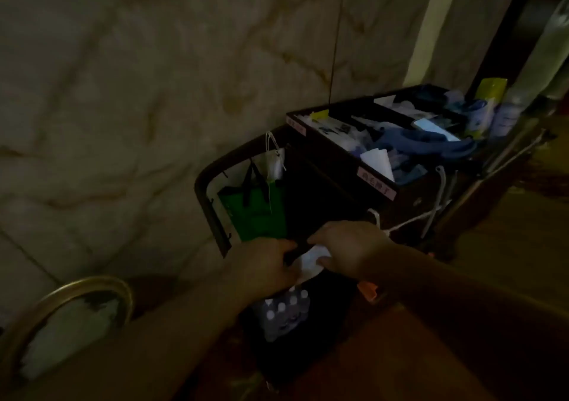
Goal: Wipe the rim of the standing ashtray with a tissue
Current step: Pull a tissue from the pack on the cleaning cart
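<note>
The standing ashtray (70,317) is at the bottom left, a round brass rim around a pale, patchy top. It stands apart from both hands. My left hand (264,265) and my right hand (351,249) meet over the dark front of a housekeeping cart, both touching a white tissue (309,262) between them. The right hand's fingers curl around the tissue's upper edge. My left hand's fingertips press at the tissue's left side and the dark edge above it. Part of the tissue is hidden under the hands.
The cart (378,166) has top compartments with cloths, papers and spray bottles. A green bag (255,212) hangs on its left frame. A pack of small water bottles (284,314) sits low under my hands. A marble wall (138,92) runs behind. The scene is dim.
</note>
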